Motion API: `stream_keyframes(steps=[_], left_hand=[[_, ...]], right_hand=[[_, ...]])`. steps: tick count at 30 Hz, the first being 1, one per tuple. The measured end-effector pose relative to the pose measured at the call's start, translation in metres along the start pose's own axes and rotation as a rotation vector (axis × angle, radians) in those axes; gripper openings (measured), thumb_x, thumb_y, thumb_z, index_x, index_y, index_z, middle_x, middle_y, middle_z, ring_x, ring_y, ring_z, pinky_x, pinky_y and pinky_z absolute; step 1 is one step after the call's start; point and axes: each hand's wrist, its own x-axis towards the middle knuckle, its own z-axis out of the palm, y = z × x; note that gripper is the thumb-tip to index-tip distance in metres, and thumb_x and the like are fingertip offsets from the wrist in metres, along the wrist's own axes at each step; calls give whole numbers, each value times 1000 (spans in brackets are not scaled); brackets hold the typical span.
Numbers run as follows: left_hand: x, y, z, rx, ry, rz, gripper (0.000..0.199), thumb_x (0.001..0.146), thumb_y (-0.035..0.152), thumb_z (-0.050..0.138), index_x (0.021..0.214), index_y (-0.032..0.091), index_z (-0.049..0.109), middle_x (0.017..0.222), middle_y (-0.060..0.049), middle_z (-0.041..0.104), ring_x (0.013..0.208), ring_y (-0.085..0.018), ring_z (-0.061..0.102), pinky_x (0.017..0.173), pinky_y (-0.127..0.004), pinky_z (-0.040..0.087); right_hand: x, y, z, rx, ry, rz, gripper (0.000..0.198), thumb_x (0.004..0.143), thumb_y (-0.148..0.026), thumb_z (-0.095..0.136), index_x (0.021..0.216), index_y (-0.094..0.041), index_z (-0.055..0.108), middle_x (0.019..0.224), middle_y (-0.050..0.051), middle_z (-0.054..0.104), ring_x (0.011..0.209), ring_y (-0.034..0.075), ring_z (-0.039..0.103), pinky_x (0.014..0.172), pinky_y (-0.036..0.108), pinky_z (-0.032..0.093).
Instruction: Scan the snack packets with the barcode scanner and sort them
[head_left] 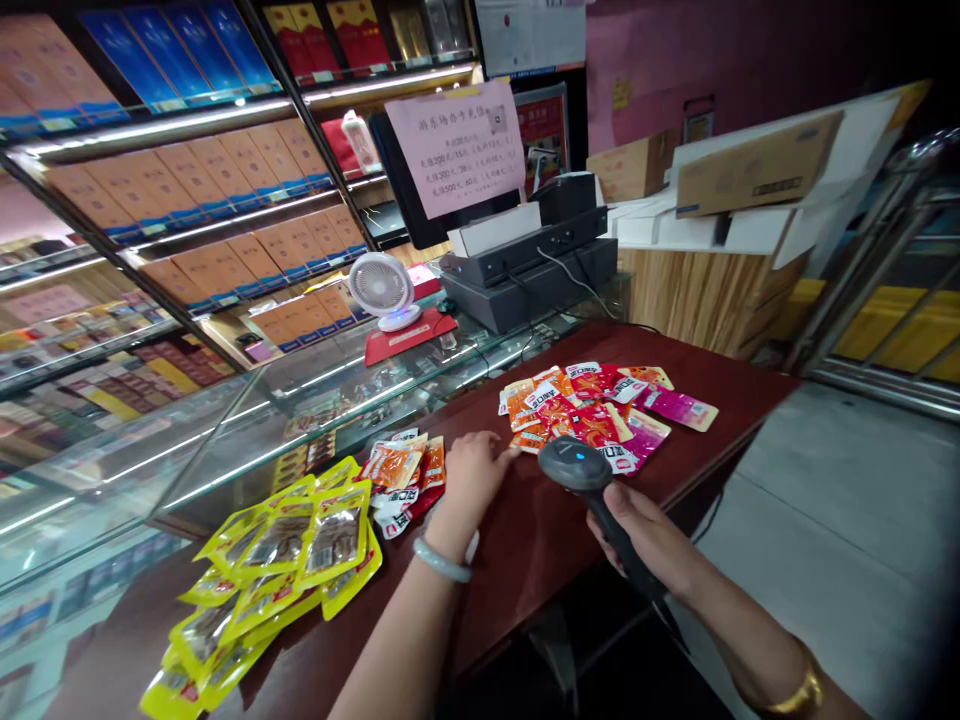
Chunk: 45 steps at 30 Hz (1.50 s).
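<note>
My right hand (645, 530) is wrapped round the handle of a dark grey barcode scanner (576, 464) with a small blue light on its head. The scanner's head is over the near edge of a pile of red, orange and purple snack packets (585, 405). My left hand (476, 475) rests low over the dark red tabletop (517, 560), fingers apart and nothing visible in them. Just left of it lies a smaller heap of orange, red and white packets (405, 480). Beyond that, several yellow-edged clear packets (277, 570) are spread in a loose pile.
A glass display counter (300, 420) adjoins the table. On it stand a white fan (381, 288), a red pad (412, 335) and a monitor with a pink handwritten sheet (461, 150). Behind are boxed goods on shelves (210, 180). Cardboard boxes (757, 170) and a metal railing (885, 280) stand right.
</note>
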Motion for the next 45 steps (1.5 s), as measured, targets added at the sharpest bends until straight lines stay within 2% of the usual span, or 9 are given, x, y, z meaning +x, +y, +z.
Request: stream_keyframes(steps=[5,11,20,26,32,35,39,41,45], left_hand=[[17,39,25,107,-27,-106,64,82,72,50,107,15,66,118,-20,64,114,-35,55,93,-41,42],[19,43,30,117,-41,-104,70,73,72,60,112,14,62,120,-20,62,117,-37,53,95,-45,41],[5,8,11,156,-25,134,25,92,34,54,106,21,69,106,-11,70,100,-27,65,87,-35,46],[-8,-35,4,-108,149,215,33,89,11,49,112,23,69,113,-7,72,103,-20,67,91,-30,49],[-38,-79,5,-501,157,25,22,83,25,64,102,21,72,101,-6,75,89,-20,70,81,-31,54],[-48,-88,5,-539,135,-66,22,78,36,71,93,20,72,93,-5,75,81,-20,69,74,-30,52],[-48,-94,7,-510,182,-222,13,73,29,72,75,17,65,72,-3,68,67,-17,62,64,-28,47],[-46,-96,11,-565,217,-236,16,70,22,72,84,16,64,72,-1,65,65,-15,61,63,-27,47],[-43,-96,19,-774,181,-262,64,65,10,72,126,15,56,101,-7,67,59,-9,60,59,-25,49]], right_hand=[[-9,2,-15,-9,63,9,60,79,-81,50,77,-21,50,54,-5,51,41,8,46,39,20,36],[-11,0,-18,-3,61,10,62,78,-82,49,76,-20,50,52,-5,50,40,8,45,38,20,34],[-7,7,-12,8,21,15,57,84,-76,50,79,-19,51,59,-6,52,41,6,47,39,18,38],[-6,8,-8,-4,-13,5,54,86,-74,50,82,-19,51,60,-5,53,43,6,48,40,18,39],[-3,2,4,-23,-54,19,58,83,-76,50,77,-19,50,60,-5,53,42,6,48,39,18,39],[2,3,11,-3,-72,49,58,81,-77,52,81,-19,52,59,-5,53,41,7,48,37,17,38],[11,7,10,78,-122,73,57,84,-74,52,100,-19,57,60,-5,54,40,7,48,36,16,37],[15,7,2,123,-187,125,58,85,-73,51,105,-19,59,61,-5,54,40,7,47,35,16,36],[26,-1,-24,94,-414,280,66,84,-74,51,105,-14,65,62,0,59,38,7,47,33,17,37]])
